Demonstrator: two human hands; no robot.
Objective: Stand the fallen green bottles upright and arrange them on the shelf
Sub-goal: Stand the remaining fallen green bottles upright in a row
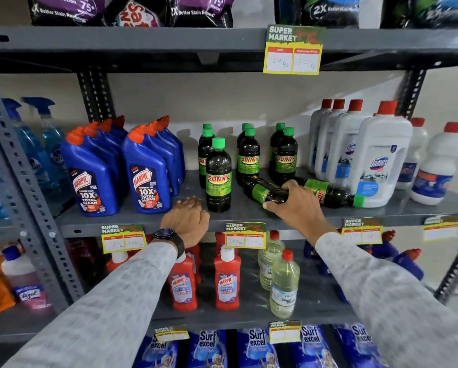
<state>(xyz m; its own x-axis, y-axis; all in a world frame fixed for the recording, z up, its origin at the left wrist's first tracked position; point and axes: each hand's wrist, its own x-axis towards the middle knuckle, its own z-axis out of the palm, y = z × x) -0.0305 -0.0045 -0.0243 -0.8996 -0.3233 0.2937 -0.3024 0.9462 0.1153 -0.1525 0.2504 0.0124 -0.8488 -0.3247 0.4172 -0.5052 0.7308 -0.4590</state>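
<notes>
Several dark green-capped Sunny bottles stand upright on the grey shelf [153, 221], the nearest one [218, 176] at the front. Two more lie on their sides to the right. My right hand [296, 203] is closed around the nearer fallen bottle [262, 189], its cap end hidden under my fingers. The other fallen bottle [331, 193] lies behind it, green cap pointing right, against a white Domex jug. My left hand [188, 219] rests fingers spread on the shelf's front edge, just left of the front upright bottle, holding nothing.
Blue Harpic bottles [148, 176] crowd the shelf's left part, white Domex jugs [376, 160] the right. Price tags [245, 235] hang from the shelf edge. Red Harpic bottles and clear bottles stand on the shelf below. Grey uprights frame the rack.
</notes>
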